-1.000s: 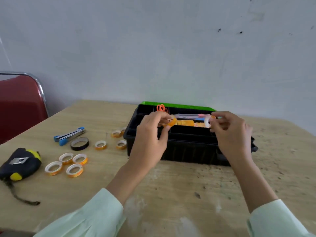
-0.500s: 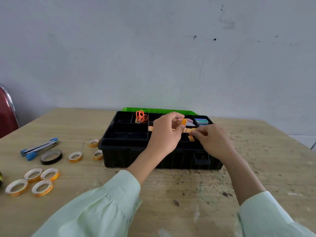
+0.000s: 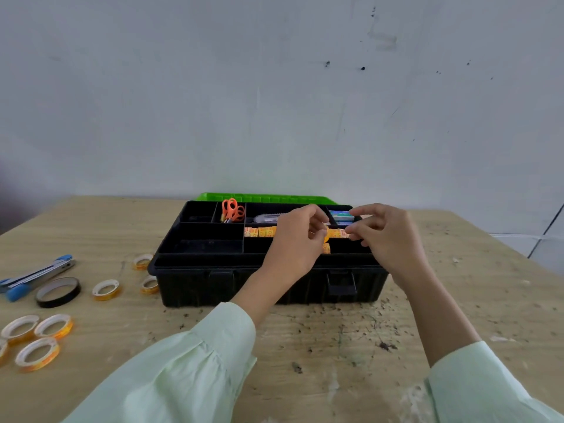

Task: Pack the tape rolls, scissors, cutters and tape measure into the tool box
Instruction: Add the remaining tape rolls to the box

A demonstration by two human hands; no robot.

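risen from the tool box (image 3: 198,285), right hand (image 3: 387,239), fingers narrow, grasp unclear; just left, tape roll (image 3: 327,237) pinched in left hand (image 3: 293,242).

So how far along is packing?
Done: orange scissors, grey cutter and a row of orange tape rolls in the tool box. In hand: left hand holds another roll over that row. Left on the table: blue cutter, black roll, several small rolls; tape measure out of view.

Left compartments of the tool box (image 3: 195,285) lie unobstructed; left hand (image 3: 293,239) and right hand (image 3: 387,236) crowd its right.
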